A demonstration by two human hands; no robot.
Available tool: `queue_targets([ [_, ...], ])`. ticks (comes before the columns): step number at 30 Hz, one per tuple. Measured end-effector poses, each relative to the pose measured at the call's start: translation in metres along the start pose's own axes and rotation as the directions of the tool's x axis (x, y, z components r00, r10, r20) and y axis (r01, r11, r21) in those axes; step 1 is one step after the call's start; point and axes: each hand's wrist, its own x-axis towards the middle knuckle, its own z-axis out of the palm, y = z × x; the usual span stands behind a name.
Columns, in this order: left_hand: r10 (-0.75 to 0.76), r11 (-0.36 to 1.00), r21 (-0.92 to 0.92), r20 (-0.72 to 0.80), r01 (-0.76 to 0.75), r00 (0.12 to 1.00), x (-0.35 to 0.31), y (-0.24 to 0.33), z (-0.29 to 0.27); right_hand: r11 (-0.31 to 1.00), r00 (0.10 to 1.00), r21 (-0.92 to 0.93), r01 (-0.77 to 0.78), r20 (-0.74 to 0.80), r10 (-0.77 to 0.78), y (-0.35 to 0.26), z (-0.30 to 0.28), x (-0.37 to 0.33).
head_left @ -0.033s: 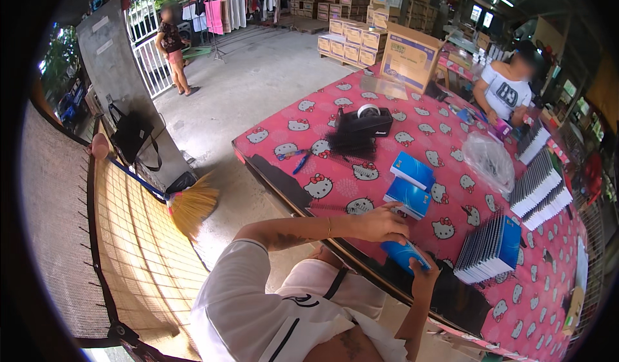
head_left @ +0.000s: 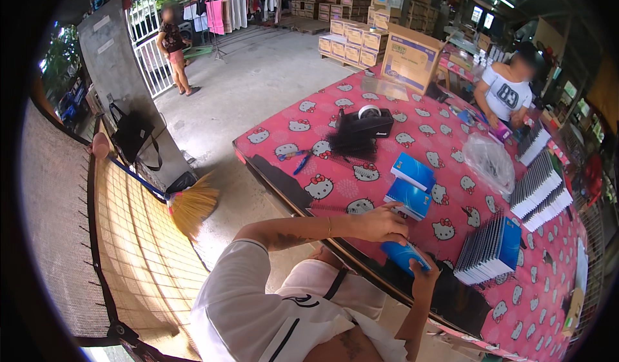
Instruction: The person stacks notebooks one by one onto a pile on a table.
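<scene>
Head view: both hands hold or touch a blue notebook (head_left: pixel 401 254) at the table's (head_left: pixel 459 201) near edge.
Handling seems the step; the next move likely calls for steadiness. Its cover looks bowed. The right hand (head_left: pixel 425 272) grips one end; the left hand (head_left: pixel 382 223) touches it, grip unclear.

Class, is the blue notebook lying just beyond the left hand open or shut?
Shut: the blue notebook beyond the left hand lies with its cover up, white page edges showing beneath.

Dark no. (head_left: pixel 508 94) on white tee (head_left: pixel 494 90), upper rt; white txt (head_left: pixel 382 134) on blk tape disp. (head_left: pixel 366 123); print (head_left: pixel 407 50) on carton (head_left: pixel 411 64).
</scene>
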Motion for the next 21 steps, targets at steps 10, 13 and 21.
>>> queue_targets([
  [10,-0.018,0.95,0.312,-0.023,0.024,1.0,0.005,0.015,-0.006,0.998,0.999,0.051,-0.024,-0.037,0.026,-0.004,0.006,-0.002],
  [13,-0.134,0.928,0.359,0.064,0.102,0.989,0.006,0.017,-0.009,0.998,0.998,0.051,-0.03,-0.054,0.033,-0.004,0.007,-0.002],
  [21,-0.152,0.855,0.5,-0.006,0.134,0.988,-0.035,0.051,0.043,0.962,0.988,0.273,0.033,-0.153,0.009,0.006,0.011,-0.002],
])
